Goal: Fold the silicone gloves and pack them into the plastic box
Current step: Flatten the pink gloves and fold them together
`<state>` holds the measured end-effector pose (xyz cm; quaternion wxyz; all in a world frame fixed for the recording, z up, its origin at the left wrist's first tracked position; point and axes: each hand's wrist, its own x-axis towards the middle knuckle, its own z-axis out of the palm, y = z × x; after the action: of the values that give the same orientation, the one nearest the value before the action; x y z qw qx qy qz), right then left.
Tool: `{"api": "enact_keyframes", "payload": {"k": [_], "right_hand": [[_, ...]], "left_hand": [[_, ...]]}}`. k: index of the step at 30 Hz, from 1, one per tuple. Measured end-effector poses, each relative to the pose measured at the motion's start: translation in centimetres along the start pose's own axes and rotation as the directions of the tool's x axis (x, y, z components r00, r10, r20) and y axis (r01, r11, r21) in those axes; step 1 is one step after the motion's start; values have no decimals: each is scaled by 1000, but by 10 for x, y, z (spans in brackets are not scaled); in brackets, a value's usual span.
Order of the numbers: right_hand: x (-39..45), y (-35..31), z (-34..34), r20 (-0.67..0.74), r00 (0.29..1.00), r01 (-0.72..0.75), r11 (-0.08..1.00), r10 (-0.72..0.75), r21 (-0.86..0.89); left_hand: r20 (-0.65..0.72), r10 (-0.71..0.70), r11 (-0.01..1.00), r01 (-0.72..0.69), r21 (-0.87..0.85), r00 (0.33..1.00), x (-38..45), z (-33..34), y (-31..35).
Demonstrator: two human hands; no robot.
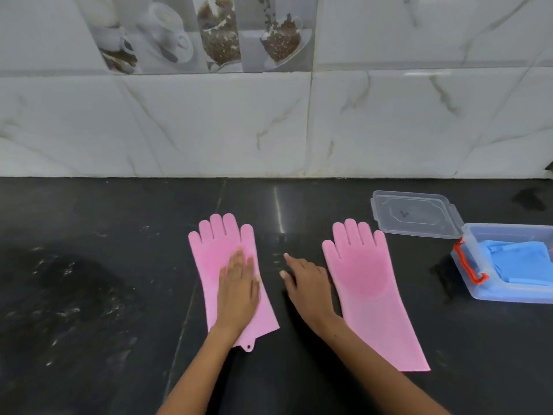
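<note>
Two pink silicone gloves lie flat, fingers pointing to the wall, on the black counter (pixel 89 280). My left hand (pixel 238 290) rests flat with straight fingers on the left glove (pixel 209 259). Between the two gloves, my right hand (pixel 308 283) hovers low over the bare counter, fingers loosely extended, holding nothing; it is just left of the right glove (pixel 368 283). At the right edge stands the clear plastic box (pixel 478 292) with an orange-red latch, holding folded blue gloves (pixel 520 265).
The box's clear lid (pixel 414 214) lies open behind and left of the box. A marble-tiled wall (pixel 269 115) closes the counter at the back. A dusty patch marks the counter's left side.
</note>
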<state>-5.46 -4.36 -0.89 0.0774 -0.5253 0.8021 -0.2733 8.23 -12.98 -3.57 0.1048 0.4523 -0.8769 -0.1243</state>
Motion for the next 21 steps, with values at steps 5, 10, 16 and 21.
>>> {"api": "enact_keyframes", "payload": {"k": [5, 10, 16, 21], "right_hand": [[23, -38, 23, 122, 992, -37, 998, 44, -58], [26, -48, 30, 128, 987, -98, 995, 94, 29], [23, -54, 35, 100, 990, -111, 990, 102, 88], [6, -43, 17, 72, 994, -94, 974, 81, 207]], "left_hand": [[78, -90, 996, 90, 10, 993, -5, 1, -30], [44, -36, 999, 35, 37, 998, -9, 9, -33], [50, -6, 999, 4, 36, 999, -8, 11, -36], [137, 95, 995, -94, -12, 986, -10, 4, -29]]}}
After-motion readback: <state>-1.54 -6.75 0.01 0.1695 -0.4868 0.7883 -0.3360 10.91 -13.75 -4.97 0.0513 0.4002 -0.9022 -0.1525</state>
